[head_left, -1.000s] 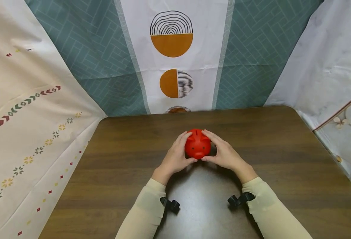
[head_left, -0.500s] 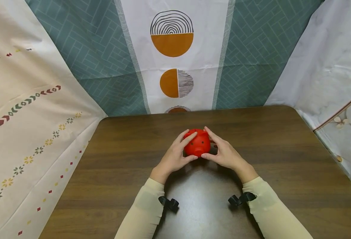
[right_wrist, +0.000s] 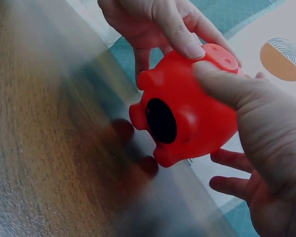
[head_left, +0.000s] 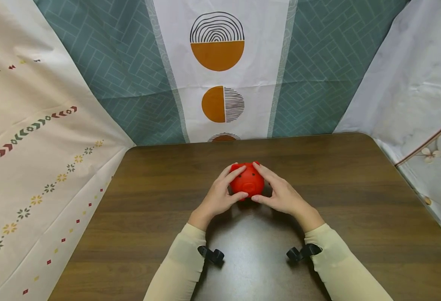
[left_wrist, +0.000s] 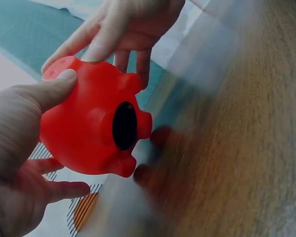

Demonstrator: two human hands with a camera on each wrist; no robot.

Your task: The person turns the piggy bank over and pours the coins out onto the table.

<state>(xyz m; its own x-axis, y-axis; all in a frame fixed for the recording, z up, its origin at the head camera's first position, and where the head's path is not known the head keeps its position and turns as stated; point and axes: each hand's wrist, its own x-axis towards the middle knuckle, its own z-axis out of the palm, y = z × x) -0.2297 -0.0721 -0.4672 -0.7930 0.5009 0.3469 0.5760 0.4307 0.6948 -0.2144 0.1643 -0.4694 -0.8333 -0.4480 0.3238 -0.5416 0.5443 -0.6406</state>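
Note:
A red piggy bank (head_left: 248, 182) with small dark eyes is held between both hands in the head view, its snout facing up toward the camera. My left hand (head_left: 216, 197) grips one side, with the thumb low near the snout and fingertips over the top. On the other side, my right hand (head_left: 286, 196) grips it the same way. Both wrist views show the piggy bank (left_wrist: 84, 123) tilted back, its stubby feet just over the tabletop. A black round plug (right_wrist: 161, 121) shows on its underside. The coin slot is hidden in the head view.
The brown wooden table (head_left: 160, 179) has a glossy patch of reflected light in front of the hands. A teal and white patterned cloth (head_left: 130, 83) hangs behind its far edge. Pale cloths hang along both sides. Each wrist carries a black camera (head_left: 214, 256).
The piggy bank has tilted back, so its snout points further up and its coin slot has gone out of sight. My left fingers have shifted over its forehead.

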